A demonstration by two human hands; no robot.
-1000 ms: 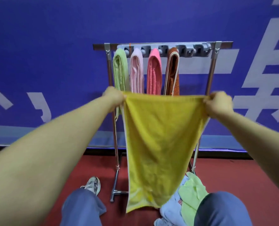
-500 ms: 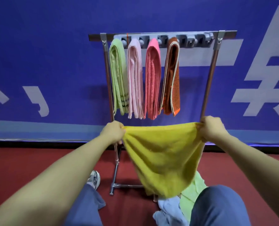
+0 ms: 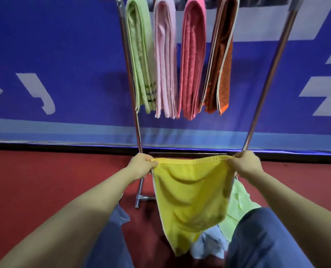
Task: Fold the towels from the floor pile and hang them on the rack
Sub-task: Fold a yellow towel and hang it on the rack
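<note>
While between left hand (image 3: 141,165) and right hand (image 3: 246,164), yellow towel (image 3: 191,194) (rack (image 3: 271,74): four).

Seven towels: four hang folded at 12 o'clock (green towel (image 3: 139,55), pale pink towel (image 3: 164,60), coral towel (image 3: 192,60), brown towel (image 3: 221,60)); one yellow towel (image 3: 189,194) at centre; two lie at 5 o'clock (light green towel (image 3: 240,204), pale blue towel (image 3: 209,244)). One rack (image 3: 137,122). Two hands: left hand (image 3: 141,165), right hand (image 3: 246,164).
</note>
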